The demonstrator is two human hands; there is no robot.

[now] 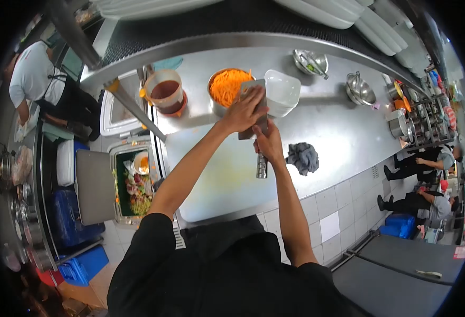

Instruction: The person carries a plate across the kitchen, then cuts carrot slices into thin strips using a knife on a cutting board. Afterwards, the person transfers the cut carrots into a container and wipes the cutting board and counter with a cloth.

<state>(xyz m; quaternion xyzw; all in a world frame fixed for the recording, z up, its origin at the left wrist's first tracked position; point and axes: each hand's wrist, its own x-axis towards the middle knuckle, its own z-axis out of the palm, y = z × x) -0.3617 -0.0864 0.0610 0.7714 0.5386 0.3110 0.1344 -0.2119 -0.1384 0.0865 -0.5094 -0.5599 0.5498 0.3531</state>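
My right hand is closed around a cleaver, near where its metal handle meets the broad blade. The fingers of my left hand lie stretched out flat across the blade, covering part of it. Both hands are above the far edge of a pale cutting board, which has faint yellow stains. Just beyond my left hand stands a metal bowl heaped with shredded carrot. A white square bowl is to the right of the blade. On the steel counter, right of the handle, lies a crumpled grey cloth.
A tub of reddish-brown liquid stands back left. Metal bowls with utensils sit back right. A shelf edge crosses above the counter. Down left is a bin of food scraps. One person works at left; others stand far right.
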